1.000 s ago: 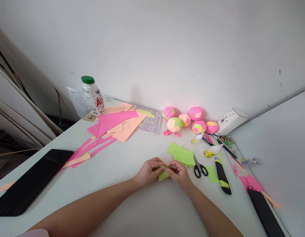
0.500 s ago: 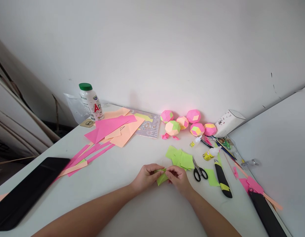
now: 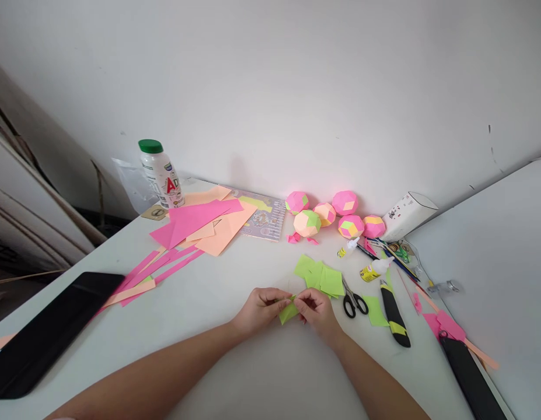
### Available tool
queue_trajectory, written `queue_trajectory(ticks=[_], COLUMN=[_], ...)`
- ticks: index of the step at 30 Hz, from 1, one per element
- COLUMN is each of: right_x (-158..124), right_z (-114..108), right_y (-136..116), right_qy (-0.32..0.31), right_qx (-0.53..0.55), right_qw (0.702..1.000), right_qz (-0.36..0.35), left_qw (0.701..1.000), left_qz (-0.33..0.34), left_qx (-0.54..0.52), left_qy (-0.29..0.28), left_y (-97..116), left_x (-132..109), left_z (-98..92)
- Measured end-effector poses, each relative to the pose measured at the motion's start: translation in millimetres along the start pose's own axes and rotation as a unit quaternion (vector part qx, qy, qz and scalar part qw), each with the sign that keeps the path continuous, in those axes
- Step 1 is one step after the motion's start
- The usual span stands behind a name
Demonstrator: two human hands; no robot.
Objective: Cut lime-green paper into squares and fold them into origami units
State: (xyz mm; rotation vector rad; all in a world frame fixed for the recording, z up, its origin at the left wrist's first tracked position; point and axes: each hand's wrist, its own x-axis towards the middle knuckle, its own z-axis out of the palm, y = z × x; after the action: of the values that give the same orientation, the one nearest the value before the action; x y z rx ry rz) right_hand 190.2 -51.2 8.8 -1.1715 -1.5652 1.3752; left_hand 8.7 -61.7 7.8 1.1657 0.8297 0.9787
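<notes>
Between my two hands is a small piece of green paper (image 3: pixel 288 312), its lower corner pointing down toward me. My left hand (image 3: pixel 264 310) pinches it along the upper left edge, thumb against fingers. From the other side my right hand (image 3: pixel 315 309) pinches its upper right part. The fingers hide much of the paper, so I cannot tell how it is folded. Just beyond my right hand lies a loose pile of green paper squares (image 3: pixel 320 277). Scissors with black handles (image 3: pixel 354 303) rest right of that pile.
Several faceted paper balls (image 3: pixel 325 214) sit by the wall. Glue bottles (image 3: pixel 375 269), a utility knife (image 3: pixel 395 315) and another green square (image 3: pixel 375 311) are on the right. Pink and orange sheets (image 3: pixel 196 224), a white bottle (image 3: pixel 161 175) and a black flat object (image 3: pixel 52 332) are on the left.
The whole view has shifted slightly. Both hands keep their pinch on the green paper, which looks a little narrower and more turned between the fingers.
</notes>
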Motion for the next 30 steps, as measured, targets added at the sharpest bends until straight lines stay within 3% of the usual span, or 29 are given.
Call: queue_trajectory(ticks=[16, 24, 30], right_x=[1.9, 2.8, 1.3], right_z=[-1.4, -1.8, 0.0], right_y=[6.2, 11.3, 6.9], right_qy=[-0.007, -0.019, 0.010], right_qx=[0.051, 0.057, 0.032], right_qw=[0.999, 0.998, 0.999], right_qz=[0.014, 0.011, 0.004], left_qw=[0.999, 1.000, 0.996], left_qz=[0.012, 0.014, 0.002], left_qx=[-0.026, 0.013, 0.085], left_qy=[-0.041, -0.009, 0.029], left_y=[-1.3, -7.8, -10.4], left_x=[-1.4, -0.1, -0.6], left_z=[-0.1, -1.4, -0.8])
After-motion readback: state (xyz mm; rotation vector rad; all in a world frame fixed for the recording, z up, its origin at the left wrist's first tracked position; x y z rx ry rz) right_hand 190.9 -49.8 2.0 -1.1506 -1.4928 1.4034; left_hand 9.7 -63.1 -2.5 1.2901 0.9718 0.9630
